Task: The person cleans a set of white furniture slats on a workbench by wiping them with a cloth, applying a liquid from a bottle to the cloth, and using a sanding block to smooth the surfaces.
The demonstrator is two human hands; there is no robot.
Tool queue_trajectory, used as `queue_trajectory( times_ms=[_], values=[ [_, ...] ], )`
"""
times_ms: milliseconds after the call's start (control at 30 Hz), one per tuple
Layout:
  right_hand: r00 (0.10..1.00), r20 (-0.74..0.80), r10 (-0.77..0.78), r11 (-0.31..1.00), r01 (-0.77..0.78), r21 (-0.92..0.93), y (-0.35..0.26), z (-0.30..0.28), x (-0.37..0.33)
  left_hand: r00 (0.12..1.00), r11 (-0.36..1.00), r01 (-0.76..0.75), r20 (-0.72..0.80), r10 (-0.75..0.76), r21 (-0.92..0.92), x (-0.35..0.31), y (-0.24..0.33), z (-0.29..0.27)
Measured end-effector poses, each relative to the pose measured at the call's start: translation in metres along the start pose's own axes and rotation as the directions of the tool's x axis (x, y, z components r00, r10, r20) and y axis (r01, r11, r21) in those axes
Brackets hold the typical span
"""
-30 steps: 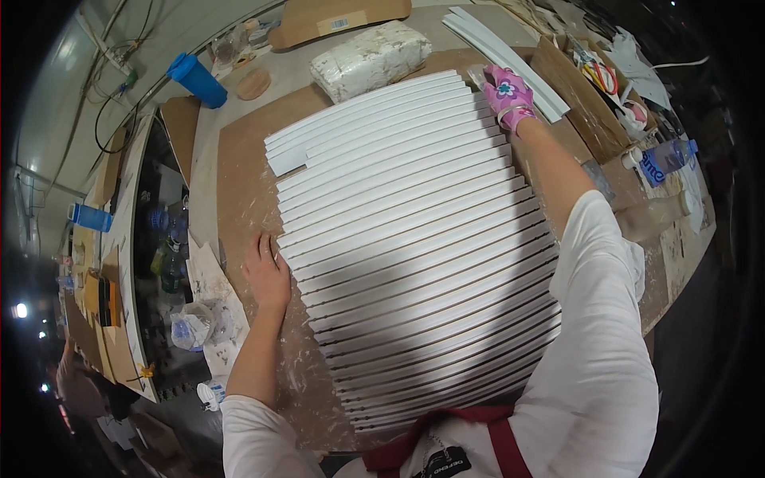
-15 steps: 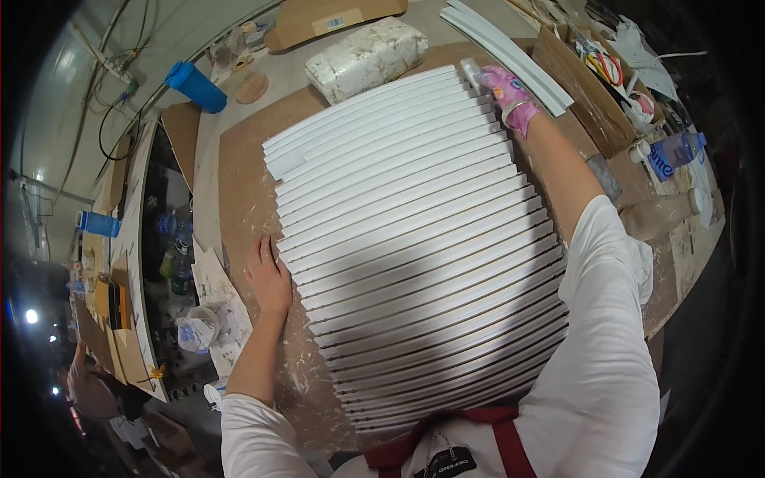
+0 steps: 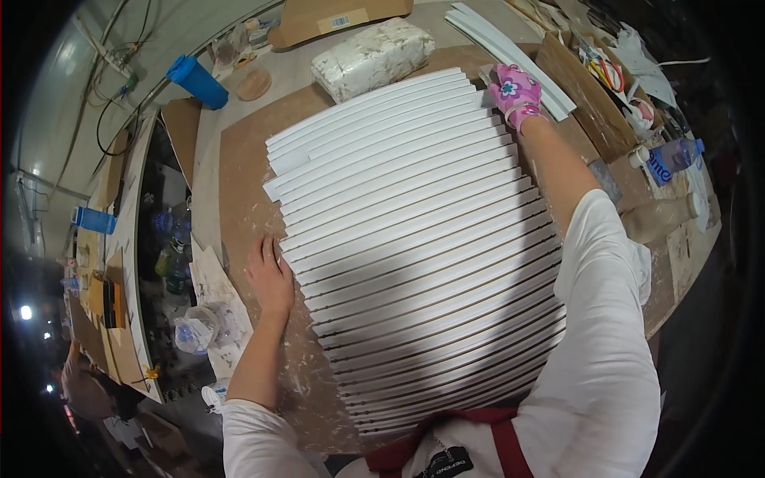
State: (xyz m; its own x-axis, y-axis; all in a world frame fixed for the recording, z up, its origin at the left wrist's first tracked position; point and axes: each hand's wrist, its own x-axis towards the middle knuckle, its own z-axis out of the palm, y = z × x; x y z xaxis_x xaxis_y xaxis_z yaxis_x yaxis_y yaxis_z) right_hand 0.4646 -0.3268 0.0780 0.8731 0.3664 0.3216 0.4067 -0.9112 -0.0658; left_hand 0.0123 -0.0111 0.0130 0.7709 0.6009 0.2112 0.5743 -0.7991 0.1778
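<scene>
- Worktable point(image 3: 205, 159): pale top, fills most of the view, its edges bent by the lens.
- Brown board point(image 3: 245, 171): lies flat on the worktable, speckled with white marks.
- White strips point(image 3: 414, 239): the task's thing, long and ridged, side by side across the board between the person's arms; 1 strip near the far end juts out at the left.
- Cardboard box point(image 3: 590, 107): open, at the far right, filled with mixed items.
- Loose pale strips point(image 3: 522, 65): between the box and the gloved hand.
- White wrapped block point(image 3: 373, 60): smudged, just beyond the row.
- Blue tumbler point(image 3: 198, 81): far left, tilted in view.
- Left hand point(image 3: 269, 275): bare, flat on the board beside the strips' left ends, fingers extended and close together, holding nothing.
- Right hand point(image 3: 516, 94): in a pink flowered glove, at the far right ends; fingers curled, grip unclear.
- Small greyish thing point(image 3: 484, 77): at the gloved fingertips; I cannot tell whether it is held.
</scene>
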Motion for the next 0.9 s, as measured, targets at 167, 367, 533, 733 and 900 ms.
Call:
queue_trajectory(
  times_ms=[167, 367, 533, 733, 900],
  values=[
    [0.979, 0.021, -0.205, 0.972, 0.201, 0.123, -0.036, 0.007, -0.016, 1.000, 0.999, 0.003, -0.006, -0.003, 0.036, -0.002, -0.002, -0.003],
    [0.942, 0.082, 0.325, 0.294, -0.183, 0.938, 0.089, 0.083, 0.042, 0.985, 0.651, 0.125, 0.014, -0.173, -0.749, 0.056, -0.014, 0.005],
    [0.877, 0.415, 0.241, -0.078, -0.409, 0.909, 0.031, 0.080, 0.019, 0.848, 0.185, 0.480, 0.400, -0.347, -0.858, 0.119, 0.008, -0.020],
    [0.997, -0.014, 0.078, 0.413, -0.019, 0.910, -0.017, 0.030, 0.000, 0.885, 0.134, 0.458, 0.436, -0.165, -0.879, 0.128, 0.029, -0.007],
    [0.937, 0.061, -0.344, 0.905, 0.314, 0.287, -0.093, -0.002, -0.035, 0.865, 0.091, 0.486, 0.463, -0.193, -0.869, 0.112, 0.019, -0.008]
  ],
)
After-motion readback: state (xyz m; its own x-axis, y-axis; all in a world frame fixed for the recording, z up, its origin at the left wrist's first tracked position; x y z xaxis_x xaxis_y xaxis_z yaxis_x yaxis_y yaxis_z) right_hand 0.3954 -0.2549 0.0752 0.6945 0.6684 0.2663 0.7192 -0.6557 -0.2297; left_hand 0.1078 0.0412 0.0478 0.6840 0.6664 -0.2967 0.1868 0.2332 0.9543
